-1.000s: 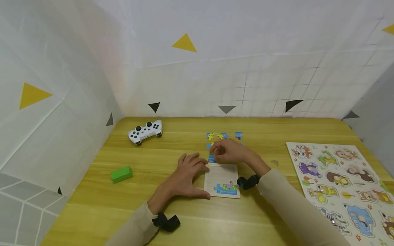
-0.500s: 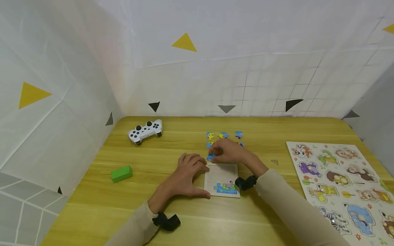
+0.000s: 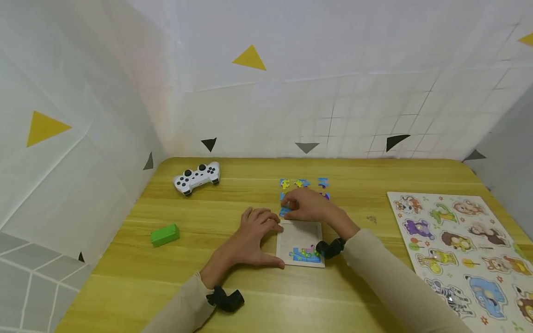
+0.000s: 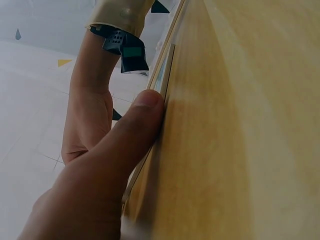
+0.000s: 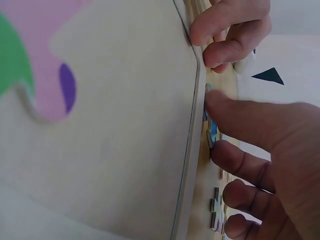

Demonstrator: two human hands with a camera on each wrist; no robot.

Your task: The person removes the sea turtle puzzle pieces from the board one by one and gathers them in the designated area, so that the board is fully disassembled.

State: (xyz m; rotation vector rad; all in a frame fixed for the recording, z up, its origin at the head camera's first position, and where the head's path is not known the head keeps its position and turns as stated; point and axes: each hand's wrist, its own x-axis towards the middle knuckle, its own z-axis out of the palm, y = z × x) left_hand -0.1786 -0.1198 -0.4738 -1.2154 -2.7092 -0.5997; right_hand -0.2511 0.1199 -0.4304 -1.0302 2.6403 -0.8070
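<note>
A small wooden puzzle tray [image 3: 291, 236] lies on the table, with several joined blue, green and pink pieces [image 3: 303, 255] in its lower right part. My left hand [image 3: 250, 240] holds the tray's left side, thumb at the near corner and fingers at the far corner. In the left wrist view the thumb [image 4: 135, 122] presses against the tray's edge. Just beyond the tray's far edge, my right hand [image 3: 310, 204] pinches a blue puzzle piece [image 3: 284, 212]; the right wrist view has this piece [image 5: 213, 131] between thumb and index finger, close to the tabletop.
Several loose puzzle pieces [image 3: 285, 184] lie in rows behind my right hand, some hidden by it. A white game controller [image 3: 196, 178] sits at the back left, a green block [image 3: 164, 235] nearer on the left. An animal picture board [image 3: 451, 252] covers the right side.
My right hand has shifted slightly away from the tray and to the left, and the blue piece has slid the same way. The left hand and the tray have stayed put.
</note>
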